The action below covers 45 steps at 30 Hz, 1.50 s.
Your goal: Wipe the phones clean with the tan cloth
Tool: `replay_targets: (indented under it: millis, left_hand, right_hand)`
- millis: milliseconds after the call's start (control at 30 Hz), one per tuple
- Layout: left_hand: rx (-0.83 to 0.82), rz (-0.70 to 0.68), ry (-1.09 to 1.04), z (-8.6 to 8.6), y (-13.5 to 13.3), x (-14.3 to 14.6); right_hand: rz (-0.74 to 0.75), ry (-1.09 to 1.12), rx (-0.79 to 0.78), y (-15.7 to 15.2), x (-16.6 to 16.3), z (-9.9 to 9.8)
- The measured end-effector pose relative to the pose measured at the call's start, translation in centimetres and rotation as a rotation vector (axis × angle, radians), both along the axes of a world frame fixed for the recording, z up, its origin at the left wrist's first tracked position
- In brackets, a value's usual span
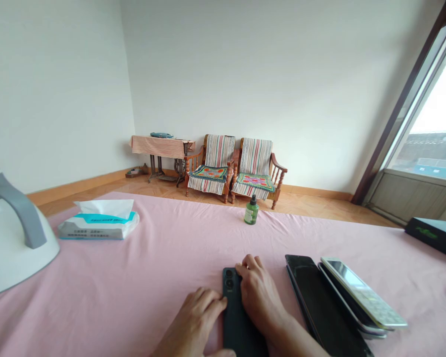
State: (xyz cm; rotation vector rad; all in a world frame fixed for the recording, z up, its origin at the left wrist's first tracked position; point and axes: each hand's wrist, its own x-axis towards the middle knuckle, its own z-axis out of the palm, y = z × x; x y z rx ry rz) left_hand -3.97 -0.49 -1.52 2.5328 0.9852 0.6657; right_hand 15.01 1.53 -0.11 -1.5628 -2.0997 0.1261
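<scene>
A dark smartphone (238, 317) lies back side up on the pink cloth, its two camera lenses at the far end. My left hand (198, 317) grips its left edge with bent fingers. On the opposite side, my right hand (258, 287) has its fingers curled against the upper right edge. Just right of that hand are stacked phones: a black smartphone (319, 297) on top of another, and beside it a white keypad phone (364, 292) resting on more phones.
A white kettle-like appliance (15, 248) with a grey handle stands at left, near a tissue pack (100, 223). A green spray bottle (251, 210) is at the far edge of the pink cloth (171, 248). A black box (434, 235) lies at right. Two chairs (252, 166) stand beyond.
</scene>
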Motion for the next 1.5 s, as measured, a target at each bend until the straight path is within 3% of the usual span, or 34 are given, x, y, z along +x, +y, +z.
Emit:
replay_targets:
  millis: [100, 267, 433, 567, 967, 1500]
  left_hand:
    - [-0.011, 0.007, -0.003, 0.2, -0.1, 0.1]
    - [-0.061, 0.038, 0.023, 0.8, -0.4, 0.3]
    - [-0.141, 0.092, 0.062, 1.8, -1.0, 0.6]
    - [-0.169, 0.141, 0.051, 2.4, -1.5, 1.0]
    - [-0.126, 0.077, 0.031, 2.0, -1.1, 0.7]
    - [-0.146, 0.125, 0.019, 1.9, -1.4, 0.7]
  right_hand:
    - [-0.038, 0.006, 0.007, -0.1, -0.2, -0.2]
    - [0.026, 0.031, -0.006, -0.3, -0.6, 0.0]
    - [-0.049, -0.001, -0.019, -0.3, -0.1, 0.2]
    - [0.04, 0.056, -0.004, -0.2, -0.2, -0.2]
    - [0.094, 0.153, -0.033, -0.8, -0.2, -0.4]
    - [0.115, 0.128, -0.042, -0.7, -0.3, 0.0]
